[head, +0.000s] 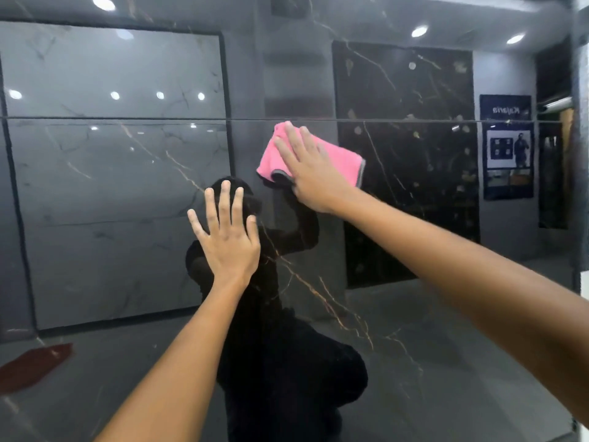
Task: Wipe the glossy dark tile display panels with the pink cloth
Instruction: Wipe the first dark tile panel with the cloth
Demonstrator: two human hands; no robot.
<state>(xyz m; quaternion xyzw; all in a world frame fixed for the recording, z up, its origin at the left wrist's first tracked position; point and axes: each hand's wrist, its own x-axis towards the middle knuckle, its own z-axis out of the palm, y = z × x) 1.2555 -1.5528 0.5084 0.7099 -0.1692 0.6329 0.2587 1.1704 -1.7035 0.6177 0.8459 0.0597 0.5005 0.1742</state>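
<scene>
A glossy dark tile panel (398,314) with thin gold veins fills the view in front of me. A horizontal joint (127,118) splits it from the panel above. My right hand (307,167) lies flat with straight fingers on a folded pink cloth (342,161) with a grey hem, pressing it against the tile just below the joint. Lower and to the left, my left hand (228,240) rests flat on the tile with its fingers spread, holding nothing.
The panel mirrors the showroom behind me: ceiling spotlights, other tile displays, a blue poster (506,148) and my own dark silhouette. The panel's right edge (578,186) runs down the far right. A reddish shape (35,365) is reflected at lower left.
</scene>
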